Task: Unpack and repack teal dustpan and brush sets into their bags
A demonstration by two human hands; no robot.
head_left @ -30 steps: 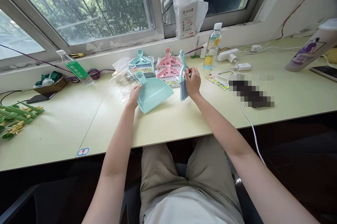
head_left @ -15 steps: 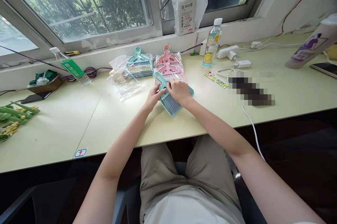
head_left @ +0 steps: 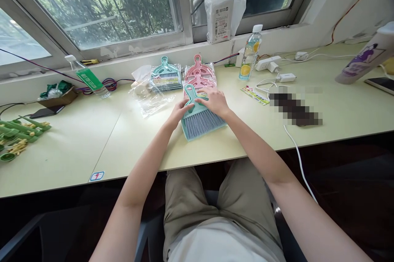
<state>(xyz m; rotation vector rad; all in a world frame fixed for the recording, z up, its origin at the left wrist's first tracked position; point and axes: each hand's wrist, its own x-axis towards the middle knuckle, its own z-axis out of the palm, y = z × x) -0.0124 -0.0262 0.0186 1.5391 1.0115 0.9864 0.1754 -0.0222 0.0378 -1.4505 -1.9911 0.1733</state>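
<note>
A teal dustpan and brush set (head_left: pixel 201 124) is between my hands at the front of the desk, its handle pointing away from me and its grey bristles facing up. My left hand (head_left: pixel 178 113) is closed on the left side near the handle, thumb over the top. On the right side, my right hand (head_left: pixel 216 101) grips it with the thumb across the handle base; some fingers are hidden. Just behind lie bagged pink dustpan sets (head_left: pixel 198 63), partly covered by the teal one. Bagged teal dustpan sets (head_left: pixel 166 76) lie to their left.
A crumpled clear bag (head_left: pixel 147 106) lies left of my hands. A printed card (head_left: pixel 255 95), a lemon-drink bottle (head_left: pixel 250 55) and white chargers (head_left: pixel 269 64) are to the right. A green-labelled bottle (head_left: pixel 89 77) leans at the back left; green plastic pieces (head_left: pixel 23 131) lie far left.
The teal dustpan and brush set has turned from a slant to nearly straight, showing more of its bristle face. My right hand has shifted slightly right with it.
</note>
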